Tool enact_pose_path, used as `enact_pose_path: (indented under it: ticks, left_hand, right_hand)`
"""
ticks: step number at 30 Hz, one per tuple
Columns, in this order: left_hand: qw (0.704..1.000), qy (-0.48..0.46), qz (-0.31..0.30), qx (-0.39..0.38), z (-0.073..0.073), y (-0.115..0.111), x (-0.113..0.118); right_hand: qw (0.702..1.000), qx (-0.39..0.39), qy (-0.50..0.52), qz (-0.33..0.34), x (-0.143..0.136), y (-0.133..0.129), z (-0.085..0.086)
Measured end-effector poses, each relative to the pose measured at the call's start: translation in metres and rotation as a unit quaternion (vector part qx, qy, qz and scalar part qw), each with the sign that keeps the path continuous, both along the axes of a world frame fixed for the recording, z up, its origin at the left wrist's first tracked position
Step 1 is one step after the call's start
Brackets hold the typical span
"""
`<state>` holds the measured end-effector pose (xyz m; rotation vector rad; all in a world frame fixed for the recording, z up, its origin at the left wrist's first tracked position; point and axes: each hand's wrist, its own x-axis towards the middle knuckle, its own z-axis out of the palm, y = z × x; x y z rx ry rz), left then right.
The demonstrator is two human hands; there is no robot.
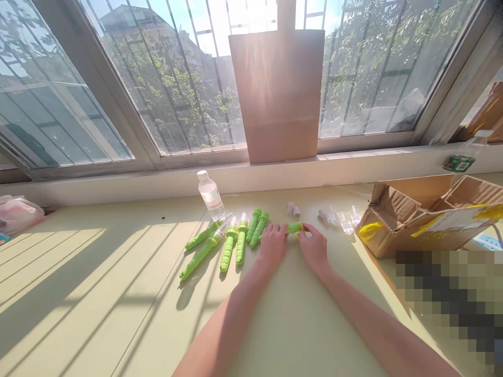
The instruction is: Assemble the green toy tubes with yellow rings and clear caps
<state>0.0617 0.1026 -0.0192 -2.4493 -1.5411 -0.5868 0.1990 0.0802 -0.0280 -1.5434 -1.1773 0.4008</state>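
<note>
My left hand [274, 243] is closed around a green ribbed plastic handle [293, 228], whose right end sticks out past the fingers. At that end, the fingers of my right hand [314, 245] pinch a thin yellow ring [301, 228]. Left of my hands lie two bare green handles [259, 229] side by side. Farther left are several green handles with clear tops, among them one upright-lying stick [229, 246] and a slanted one [200, 256]. Beyond my hands are small clear plastic pieces [293, 210], with several more clear pieces [346, 224] to the right.
A water bottle [211, 195] stands behind the green sticks. On the right is an open cardboard box [416, 220] with yellow tape. A cardboard sheet [281, 99] leans against the window, and another bottle [467, 152] is on the sill. A pinkish plastic bag [19, 214] lies far left.
</note>
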Motion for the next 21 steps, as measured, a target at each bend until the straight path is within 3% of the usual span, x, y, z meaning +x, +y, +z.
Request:
enact_pose_path:
  ticks: [5, 15, 21]
  left_hand:
    - [1.000, 0.006, -0.007, -0.001, 0.0010, 0.0000, -0.0003]
    - [0.999, 0.038, -0.014, -0.004, 0.0042, -0.0019, -0.0001]
    - [0.998, 0.060, 0.000, -0.005, 0.0056, -0.0027, 0.0013]
  right_hand:
    - [1.000, -0.003, 0.005, 0.019, -0.0016, -0.0035, 0.0060]
    - [1.000, 0.003, 0.014, 0.019, -0.0010, 0.0026, -0.0026]
    - [0.999, -0.014, 0.005, 0.030, -0.0009, 0.0013, 0.0008]
